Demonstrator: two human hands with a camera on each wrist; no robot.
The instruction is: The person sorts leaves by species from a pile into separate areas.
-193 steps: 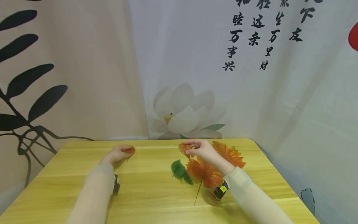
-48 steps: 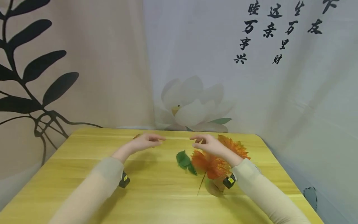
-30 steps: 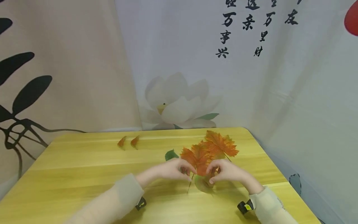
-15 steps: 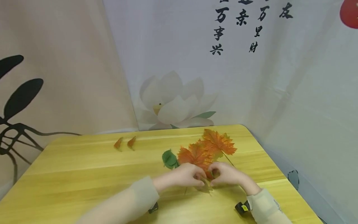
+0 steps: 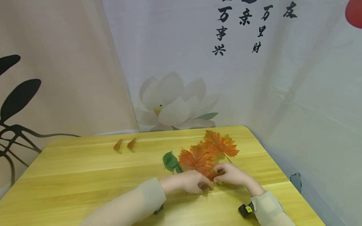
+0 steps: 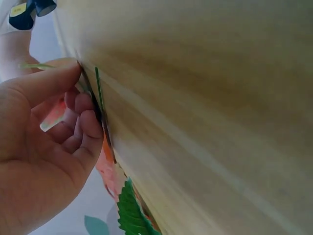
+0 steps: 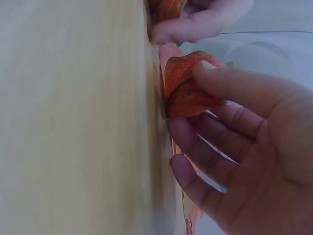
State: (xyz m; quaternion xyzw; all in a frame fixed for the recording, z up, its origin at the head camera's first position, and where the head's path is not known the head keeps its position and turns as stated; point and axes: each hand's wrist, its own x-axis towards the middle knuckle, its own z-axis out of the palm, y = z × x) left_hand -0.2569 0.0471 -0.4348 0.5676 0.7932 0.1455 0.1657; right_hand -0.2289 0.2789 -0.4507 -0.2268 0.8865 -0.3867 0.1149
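Note:
My left hand [image 5: 195, 182] is low over the table in front of the maple leaves. In the right wrist view its fingers are at a small orange leaf [image 7: 168, 9], which they appear to pinch. Just beside it, my right hand [image 5: 233, 175] pinches another small orange-red leaf [image 7: 188, 88] between thumb and fingers, its edge close to the tabletop. Behind the hands lie an orange maple leaf [image 5: 193, 160] and a second maple leaf [image 5: 222, 145], overlapping. Green leaves [image 5: 170, 161] sit to their left. In the head view my fingers hide most of both small leaves.
Two small orange leaves, a left one [image 5: 117, 146] and a right one [image 5: 131, 144], lie apart near the back left of the wooden table [image 5: 85, 175]. A printed cloth [image 5: 175, 47] hangs behind the table's back edge.
Both hands have moved from the back of the table to its front, to small leaves below the maple leaves. Two small leaves, earlier held, now lie at the back left.

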